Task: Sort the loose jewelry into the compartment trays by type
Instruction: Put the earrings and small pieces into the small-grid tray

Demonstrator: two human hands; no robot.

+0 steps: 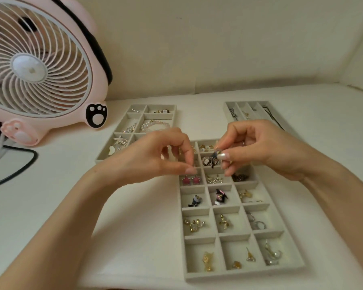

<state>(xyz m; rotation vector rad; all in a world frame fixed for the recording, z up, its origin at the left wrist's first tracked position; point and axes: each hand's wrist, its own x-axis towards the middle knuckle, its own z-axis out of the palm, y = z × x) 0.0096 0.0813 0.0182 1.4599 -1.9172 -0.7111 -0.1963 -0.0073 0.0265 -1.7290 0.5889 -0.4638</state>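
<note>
A grey tray of small square compartments [232, 236] lies in front of me, with earrings and charms sorted into its cells. My right hand [266, 147] hovers over its far end and pinches a small dark charm earring [214, 157] between thumb and fingers. My left hand [155, 155] is beside it, thumb and forefinger pinched together just above the cell with two pink star earrings [190, 180]; whether it holds anything is hidden. A second grey tray [117, 141] at the back left holds brooches, a starfish pin and a bead bracelet. A third tray with long slots [242, 109] holds chains.
A pink fan [40, 68] with paw prints stands at the back left, its black cable [19, 170] looping over the white tabletop [50, 206]. A cream wall closes the back and right side.
</note>
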